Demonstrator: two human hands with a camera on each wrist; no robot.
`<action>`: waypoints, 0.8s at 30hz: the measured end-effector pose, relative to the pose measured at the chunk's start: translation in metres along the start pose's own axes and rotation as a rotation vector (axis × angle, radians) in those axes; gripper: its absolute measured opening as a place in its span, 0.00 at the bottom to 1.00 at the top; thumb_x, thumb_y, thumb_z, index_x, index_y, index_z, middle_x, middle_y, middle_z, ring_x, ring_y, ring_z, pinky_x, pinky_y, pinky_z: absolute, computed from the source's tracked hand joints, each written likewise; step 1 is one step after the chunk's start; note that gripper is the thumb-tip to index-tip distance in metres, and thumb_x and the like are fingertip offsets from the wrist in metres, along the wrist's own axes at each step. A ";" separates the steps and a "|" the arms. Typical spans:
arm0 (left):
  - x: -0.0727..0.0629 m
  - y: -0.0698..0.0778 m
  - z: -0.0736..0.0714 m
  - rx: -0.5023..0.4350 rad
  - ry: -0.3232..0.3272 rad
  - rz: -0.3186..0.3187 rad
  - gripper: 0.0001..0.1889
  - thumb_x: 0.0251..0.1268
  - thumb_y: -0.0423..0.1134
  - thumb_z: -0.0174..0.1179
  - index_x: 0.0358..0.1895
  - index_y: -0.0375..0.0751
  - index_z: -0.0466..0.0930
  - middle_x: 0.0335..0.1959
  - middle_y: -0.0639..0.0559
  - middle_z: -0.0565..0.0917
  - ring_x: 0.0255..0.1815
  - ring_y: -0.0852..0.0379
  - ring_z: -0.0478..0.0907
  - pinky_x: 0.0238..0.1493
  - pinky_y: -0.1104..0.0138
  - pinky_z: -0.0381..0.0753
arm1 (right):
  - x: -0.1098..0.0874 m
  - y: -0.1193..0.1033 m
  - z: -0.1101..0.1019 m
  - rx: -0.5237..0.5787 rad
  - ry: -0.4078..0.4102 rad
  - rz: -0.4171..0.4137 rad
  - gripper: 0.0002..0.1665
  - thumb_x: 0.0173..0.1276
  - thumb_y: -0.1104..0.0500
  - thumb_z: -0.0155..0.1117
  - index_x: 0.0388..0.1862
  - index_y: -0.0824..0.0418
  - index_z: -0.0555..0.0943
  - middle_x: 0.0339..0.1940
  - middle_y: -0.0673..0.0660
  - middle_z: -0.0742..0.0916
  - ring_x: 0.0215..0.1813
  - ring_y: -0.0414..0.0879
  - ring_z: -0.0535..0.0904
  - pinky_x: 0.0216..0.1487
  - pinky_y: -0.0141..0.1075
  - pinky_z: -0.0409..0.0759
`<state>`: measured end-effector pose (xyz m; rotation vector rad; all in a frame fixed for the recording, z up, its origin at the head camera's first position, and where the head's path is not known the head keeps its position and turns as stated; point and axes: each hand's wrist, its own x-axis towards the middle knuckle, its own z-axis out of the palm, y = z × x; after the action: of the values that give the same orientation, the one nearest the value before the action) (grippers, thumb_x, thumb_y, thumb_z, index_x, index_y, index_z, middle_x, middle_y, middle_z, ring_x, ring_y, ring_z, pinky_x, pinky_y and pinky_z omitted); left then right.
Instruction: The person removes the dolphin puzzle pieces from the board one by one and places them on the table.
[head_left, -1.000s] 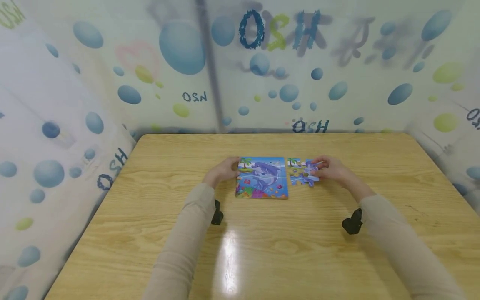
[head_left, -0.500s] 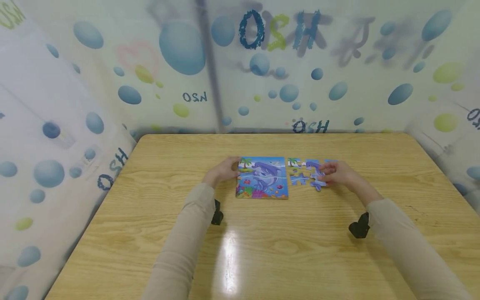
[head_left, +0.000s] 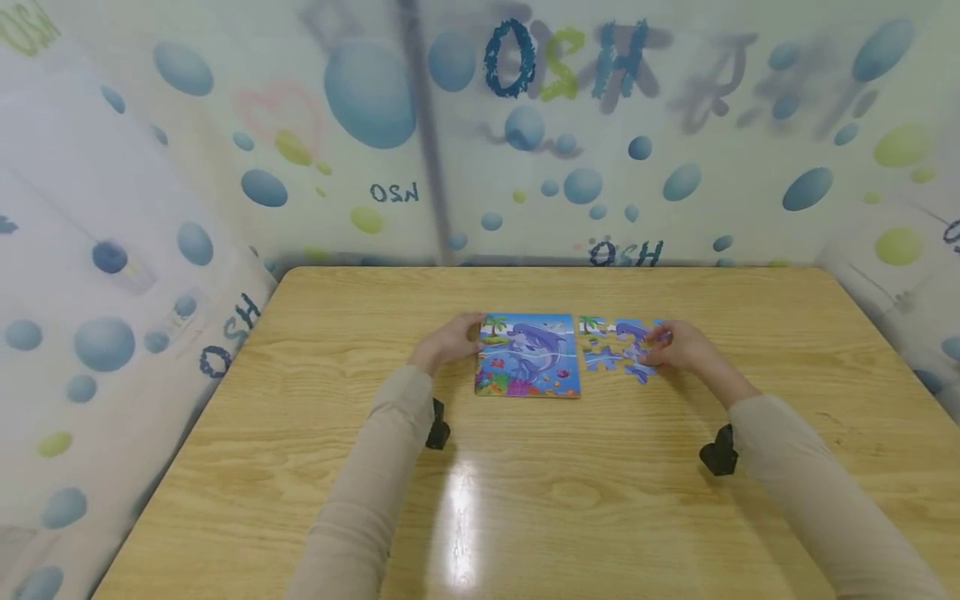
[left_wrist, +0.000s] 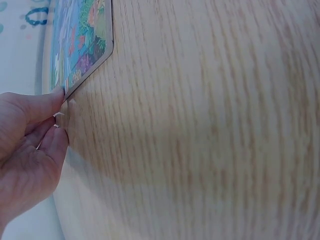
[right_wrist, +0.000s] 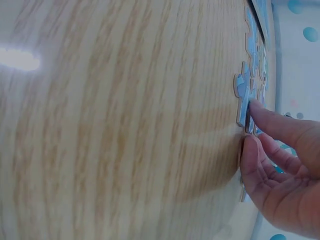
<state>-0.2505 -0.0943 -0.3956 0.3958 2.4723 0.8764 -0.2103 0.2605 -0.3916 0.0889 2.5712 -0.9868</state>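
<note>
A square picture board (head_left: 529,360) with leaping dolphins, a palm and coral lies flat mid-table. At its left edge is my left hand (head_left: 448,339); the left wrist view shows the thumb (left_wrist: 56,96) touching that edge and the other fingers loosely bent beside it. Several jigsaw pieces (head_left: 602,358) with a like dolphin picture lie right of the board, some with gaps between them. My right hand (head_left: 678,346) pinches a puzzle piece (right_wrist: 253,126) at their right side, thumb and fingers low over the table. The hand hides part of the pieces.
The wooden table (head_left: 570,500) ends at a back edge against a patterned curtain (head_left: 600,150). A dark wrist mount (head_left: 720,452) hangs below the right sleeve, another mount (head_left: 438,425) by the left one. A bright reflection lies on the table's front.
My right hand has moved right, and pieces under it have slid right and spread apart. A blue piece has come into view at their upper right. The left hand and board stay put.
</note>
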 end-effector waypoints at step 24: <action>0.001 -0.001 0.000 0.011 0.001 -0.006 0.30 0.67 0.35 0.50 0.70 0.39 0.51 0.73 0.44 0.53 0.74 0.47 0.45 0.75 0.56 0.46 | 0.022 -0.054 0.032 -0.080 -0.037 -0.121 0.27 0.60 0.52 0.63 0.53 0.68 0.73 0.49 0.65 0.80 0.47 0.54 0.77 0.44 0.38 0.78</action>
<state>-0.2518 -0.0945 -0.3970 0.3919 2.4786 0.8614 -0.2304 0.1974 -0.3870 -0.1069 2.6037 -0.9167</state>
